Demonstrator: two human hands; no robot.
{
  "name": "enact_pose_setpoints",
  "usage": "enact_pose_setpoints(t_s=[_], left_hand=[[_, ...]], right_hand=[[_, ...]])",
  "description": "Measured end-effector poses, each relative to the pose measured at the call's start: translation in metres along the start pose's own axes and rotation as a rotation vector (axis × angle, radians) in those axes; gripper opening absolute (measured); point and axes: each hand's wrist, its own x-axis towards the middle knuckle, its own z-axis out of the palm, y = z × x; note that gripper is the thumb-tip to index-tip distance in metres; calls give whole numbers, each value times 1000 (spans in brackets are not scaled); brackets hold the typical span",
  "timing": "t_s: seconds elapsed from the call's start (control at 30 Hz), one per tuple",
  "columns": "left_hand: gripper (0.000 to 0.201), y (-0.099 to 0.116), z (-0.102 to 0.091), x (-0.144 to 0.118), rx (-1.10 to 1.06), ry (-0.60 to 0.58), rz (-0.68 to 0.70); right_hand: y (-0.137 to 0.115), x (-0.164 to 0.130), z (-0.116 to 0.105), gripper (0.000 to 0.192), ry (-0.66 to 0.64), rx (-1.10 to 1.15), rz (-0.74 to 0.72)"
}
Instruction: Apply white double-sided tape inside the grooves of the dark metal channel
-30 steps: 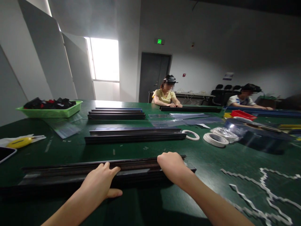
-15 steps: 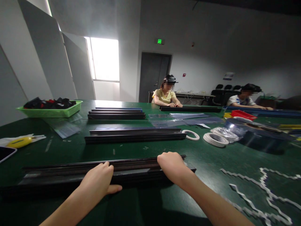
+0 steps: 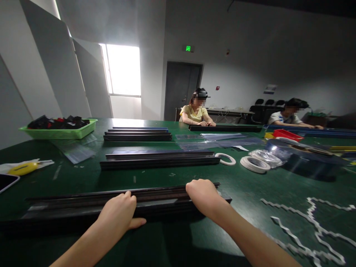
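Note:
A long black channel-shaped profile (image 3: 161,208) lies across the green table in front of me, with a strip of clear film along part of its upper edge. My left hand (image 3: 119,210) grips its middle, the thumb against the near wall and the fingers curled over into the channel. Near the right end, my right hand (image 3: 203,195) is closed over the same profile, its fingertips hidden behind the knuckles. Beyond lies a second black profile (image 3: 161,162), and more dark profiles (image 3: 137,136) are stacked farther back.
White tape rolls (image 3: 254,165) and a big roll of clear film (image 3: 306,163) stand to the right, above crumpled white strips (image 3: 314,222). At left are a green basket (image 3: 63,132) of black parts, a yellow cutter (image 3: 23,168) and a phone (image 3: 7,181). Two people (image 3: 196,113) sit opposite.
My left hand has slid very slightly to the right along the profile. My right hand and the profile look the same.

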Motion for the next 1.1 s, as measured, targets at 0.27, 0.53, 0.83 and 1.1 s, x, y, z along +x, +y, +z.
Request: enact_pose_setpoints(t_s=[0.27,0.53,0.83,1.1], left_hand=[[46,4,1,1,26,8,17],[39,12,2,1,-8,76,111],[29,16,-3,0,-86,68,194],[27,16,-2,2,-189,26,144]], right_hand=[[-1,-1,0,30,24,-11,-7],[1,1,2,28,20,9,0],[1,2,4,28,21,11,-7],[2,2,3,26,19,13,20]])
